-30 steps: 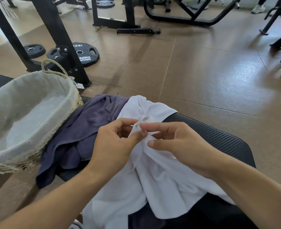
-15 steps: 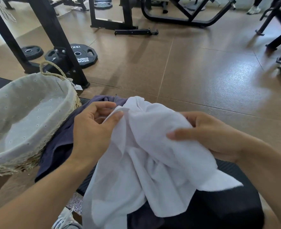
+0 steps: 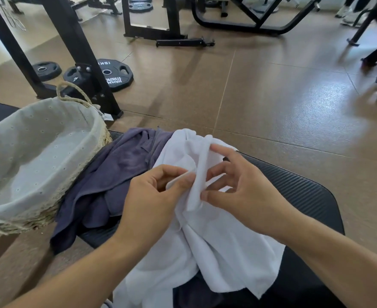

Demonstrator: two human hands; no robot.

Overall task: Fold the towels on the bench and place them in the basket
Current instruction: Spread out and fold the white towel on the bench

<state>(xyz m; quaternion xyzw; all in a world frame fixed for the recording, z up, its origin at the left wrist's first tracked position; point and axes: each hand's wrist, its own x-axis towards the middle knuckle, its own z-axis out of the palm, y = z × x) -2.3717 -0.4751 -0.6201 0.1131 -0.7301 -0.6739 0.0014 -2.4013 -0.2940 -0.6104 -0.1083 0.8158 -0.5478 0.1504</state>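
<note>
A crumpled white towel (image 3: 216, 245) lies bunched on the black padded bench (image 3: 305, 196), hanging over its near edge. My left hand (image 3: 154, 203) pinches a fold of the towel's edge between thumb and fingers. My right hand (image 3: 238, 190) pinches the same raised strip of edge just to the right, fingers spread. A crumpled purple-grey towel (image 3: 116, 176) lies on the bench to the left, partly under the white one. The woven basket (image 3: 50, 205) with a pale cloth lining stands at the left, and I see nothing inside it.
Black weight plates (image 3: 114, 74) and a rack's black uprights (image 3: 76, 52) stand on the brown floor behind the basket. More black gym frames (image 3: 238, 21) line the back, and machine legs (image 3: 374, 52) are at the far right. Open floor lies beyond the bench.
My hands, spread apart on the lifted white towel half a second ago, have come back together. The towel has dropped onto the bench, and both hands now pinch one strip of its edge.
</note>
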